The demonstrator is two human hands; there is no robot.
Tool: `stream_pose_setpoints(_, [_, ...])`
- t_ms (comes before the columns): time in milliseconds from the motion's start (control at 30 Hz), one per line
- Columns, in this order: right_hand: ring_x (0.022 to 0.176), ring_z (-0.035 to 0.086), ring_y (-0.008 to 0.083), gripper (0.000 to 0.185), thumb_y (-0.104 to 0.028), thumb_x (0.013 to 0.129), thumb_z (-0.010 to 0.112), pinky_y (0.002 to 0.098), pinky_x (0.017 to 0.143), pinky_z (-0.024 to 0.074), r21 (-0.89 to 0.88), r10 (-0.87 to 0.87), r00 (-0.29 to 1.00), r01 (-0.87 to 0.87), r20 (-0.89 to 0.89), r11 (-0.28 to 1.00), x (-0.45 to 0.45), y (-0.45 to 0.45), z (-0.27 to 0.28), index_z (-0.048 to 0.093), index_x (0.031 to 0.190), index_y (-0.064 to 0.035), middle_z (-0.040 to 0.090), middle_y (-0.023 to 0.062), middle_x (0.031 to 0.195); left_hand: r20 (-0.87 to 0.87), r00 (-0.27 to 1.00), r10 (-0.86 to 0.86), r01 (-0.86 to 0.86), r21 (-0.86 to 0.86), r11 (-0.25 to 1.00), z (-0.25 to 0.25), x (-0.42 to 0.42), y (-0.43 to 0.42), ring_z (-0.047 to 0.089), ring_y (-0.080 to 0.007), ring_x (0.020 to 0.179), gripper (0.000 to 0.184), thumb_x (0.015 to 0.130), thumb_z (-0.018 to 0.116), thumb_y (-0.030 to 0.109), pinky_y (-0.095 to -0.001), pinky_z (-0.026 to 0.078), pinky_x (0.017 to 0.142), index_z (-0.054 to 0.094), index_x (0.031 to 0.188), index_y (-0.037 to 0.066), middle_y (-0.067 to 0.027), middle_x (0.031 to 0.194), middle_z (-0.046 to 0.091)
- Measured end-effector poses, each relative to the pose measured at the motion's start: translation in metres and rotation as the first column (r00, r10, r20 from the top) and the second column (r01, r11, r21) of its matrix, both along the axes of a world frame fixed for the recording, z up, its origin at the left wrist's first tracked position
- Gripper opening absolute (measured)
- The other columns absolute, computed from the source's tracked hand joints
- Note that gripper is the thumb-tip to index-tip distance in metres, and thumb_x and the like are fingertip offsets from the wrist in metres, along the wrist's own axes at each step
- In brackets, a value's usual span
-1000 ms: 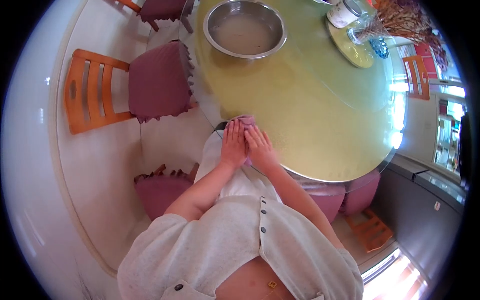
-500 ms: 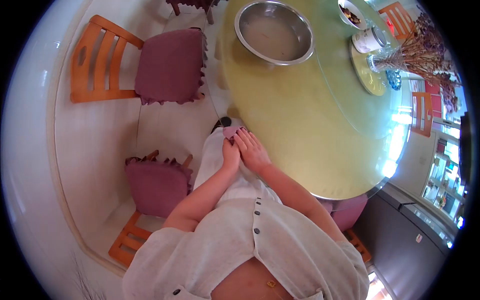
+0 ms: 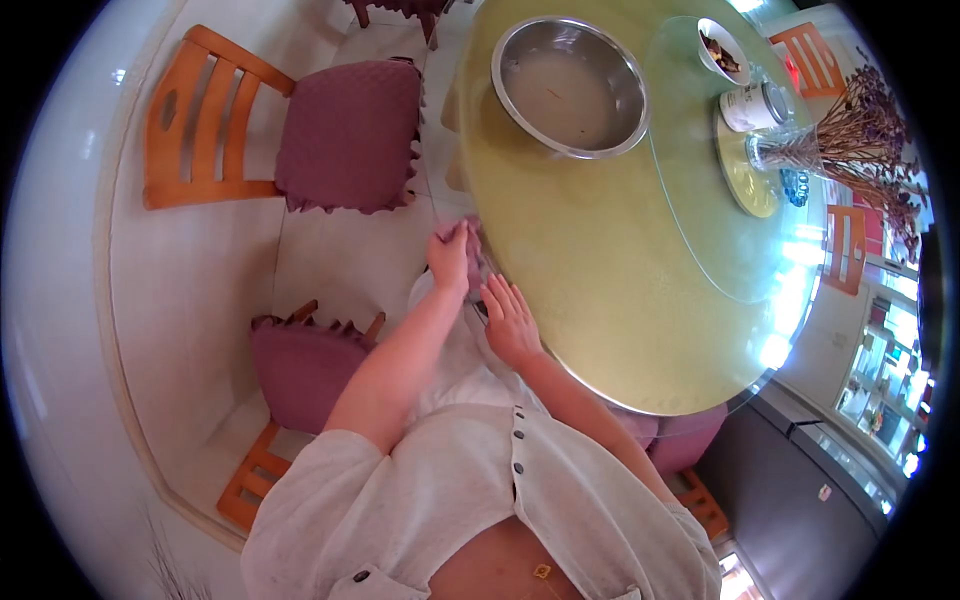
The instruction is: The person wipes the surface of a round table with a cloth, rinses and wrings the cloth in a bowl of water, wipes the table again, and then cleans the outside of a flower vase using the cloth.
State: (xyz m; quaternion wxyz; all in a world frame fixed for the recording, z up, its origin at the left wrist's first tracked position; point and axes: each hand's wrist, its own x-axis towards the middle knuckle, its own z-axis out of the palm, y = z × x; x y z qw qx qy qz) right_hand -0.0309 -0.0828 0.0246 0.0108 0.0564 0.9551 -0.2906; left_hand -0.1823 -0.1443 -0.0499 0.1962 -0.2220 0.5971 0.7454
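My left hand (image 3: 449,258) is closed around a pinkish-purple cloth (image 3: 473,245), just off the near left edge of the round table (image 3: 590,290). The cloth hangs bunched between the hand and the table rim. Lower and to the right, my right hand (image 3: 511,322) is at the table's edge with its fingers stretched out, apart from the left one. Whether its fingertips touch the cloth's lower end, I cannot tell. A metal basin (image 3: 570,88) of cloudy water stands on the table beyond both hands, with small bits floating in it.
On the glass turntable (image 3: 690,215) are a white bowl (image 3: 722,50) with dark pieces in it, a white can (image 3: 745,108) and dried flowers (image 3: 865,140) in a glass vase. Chairs with purple covers (image 3: 350,135) stand at the left.
My hands were together on the cloth and are now apart. The left hand has moved up and left with the cloth, while the right has shifted slightly down.
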Motion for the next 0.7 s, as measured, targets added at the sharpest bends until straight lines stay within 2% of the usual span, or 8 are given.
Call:
stream_pose_setpoints(33, [0.138, 0.036, 0.0306, 0.054, 0.0, 0.08, 0.053, 0.0451, 0.115, 0.0274, -0.002, -0.014, 1.0, 0.014, 0.027, 1.0, 0.0, -0.001, 0.0, 0.047, 0.134, -0.0033, 0.041, 0.0177, 0.146, -0.006, 1.0, 0.025, -0.024, 0.146, 0.989, 0.014, -0.022, 0.005, 0.059, -0.0097, 0.06, 0.008, 0.089, 0.067, 0.011, -0.0275, 0.048, 0.054, 0.066, 0.092, 0.004, -0.0004, 0.077, 0.066])
stream_pose_setpoints(100, [0.139, 0.036, 0.0294, 0.051, -0.003, 0.083, 0.052, 0.044, 0.115, 0.0263, -0.004, -0.033, 0.998, 0.033, 0.057, 0.999, -0.005, -0.001, 0.002, 0.047, 0.134, -0.0043, 0.04, 0.0166, 0.147, -0.194, 0.98, 0.033, -0.04, -0.03, 0.999, 0.023, -0.074, 0.017, 0.059, -0.0104, 0.061, 0.012, 0.088, 0.07, 0.013, -0.0278, 0.047, 0.053, 0.064, 0.091, 0.003, -0.0019, 0.077, 0.065])
stream_pose_setpoints(200, [0.138, 0.038, 0.0304, 0.051, -0.001, 0.082, 0.051, 0.0452, 0.115, 0.0281, -0.006, -0.075, 0.996, 0.075, 0.048, 0.997, -0.016, 0.002, 0.0, 0.048, 0.132, -0.0048, 0.042, 0.0171, 0.146, -0.021, 1.0, -0.014, 0.013, -0.029, 0.999, 0.024, -0.135, 0.03, 0.061, -0.012, 0.061, 0.014, 0.086, 0.072, 0.012, -0.0271, 0.047, 0.052, 0.062, 0.092, 0.003, -0.0047, 0.078, 0.065])
stream_pose_setpoints(300, [0.136, 0.04, 0.0317, 0.051, 0.001, 0.082, 0.049, 0.0473, 0.113, 0.03, 0.008, -0.153, 0.988, 0.154, -0.01, 0.988, -0.024, 0.007, -0.006, 0.048, 0.132, -0.0041, 0.044, 0.0181, 0.144, -0.123, 0.987, -0.102, 0.074, -0.21, 0.975, -0.006, -0.161, 0.036, 0.063, -0.015, 0.065, 0.022, 0.086, 0.071, 0.017, -0.0284, 0.049, 0.055, 0.06, 0.095, -0.001, -0.008, 0.08, 0.066])
stream_pose_setpoints(400, [0.133, 0.042, 0.0344, 0.054, 0.007, 0.078, 0.051, 0.0484, 0.111, 0.034, -0.001, -0.233, 0.971, 0.234, -0.05, 0.972, -0.04, 0.017, 0.008, 0.048, 0.131, -0.0024, 0.046, 0.0196, 0.141, -0.212, 0.961, -0.179, 0.075, -0.424, 0.903, -0.008, -0.152, 0.031, 0.066, -0.0229, 0.077, 0.039, 0.082, 0.075, 0.028, -0.035, 0.05, 0.069, 0.062, 0.095, -0.005, -0.0138, 0.087, 0.069])
stream_pose_setpoints(567, [0.137, 0.036, 0.0355, 0.058, 0.001, 0.079, 0.054, 0.0502, 0.113, 0.0288, 0.042, -0.3, 0.949, 0.305, -0.098, 0.951, -0.037, 0.029, 0.007, 0.044, 0.136, -0.002, 0.041, 0.0194, 0.145, -0.279, 0.942, -0.185, -0.013, -0.581, 0.814, 0.046, -0.066, 0.017, 0.066, -0.0274, 0.083, 0.041, 0.082, 0.074, 0.031, -0.0378, 0.05, 0.076, 0.062, 0.096, -0.006, -0.0164, 0.09, 0.069])
stream_pose_setpoints(633, [0.138, 0.036, 0.0336, 0.057, -0.002, 0.08, 0.054, 0.0494, 0.114, 0.0276, 0.103, -0.308, 0.948, 0.315, -0.081, 0.943, -0.027, 0.031, 0.002, 0.044, 0.136, -0.0021, 0.04, 0.0188, 0.146, -0.066, 0.991, -0.114, 0.087, -0.322, 0.943, -0.012, -0.022, 0.003, 0.065, -0.0277, 0.086, 0.043, 0.082, 0.074, 0.031, -0.0366, 0.05, 0.08, 0.061, 0.101, -0.006, -0.0176, 0.096, 0.068])
stream_pose_setpoints(700, [0.139, 0.035, 0.0318, 0.056, -0.005, 0.081, 0.054, 0.0485, 0.115, 0.0265, 0.164, -0.317, 0.946, 0.324, -0.065, 0.932, -0.014, 0.033, -0.003, 0.044, 0.137, -0.0022, 0.04, 0.0181, 0.147, -0.175, 0.977, -0.123, 0.023, -0.483, 0.875, -0.003, 0.033, 0.002, 0.064, -0.0295, 0.091, 0.049, 0.08, 0.076, 0.029, -0.0371, 0.049, 0.084, 0.058, 0.108, -0.006, -0.0187, 0.102, 0.066])
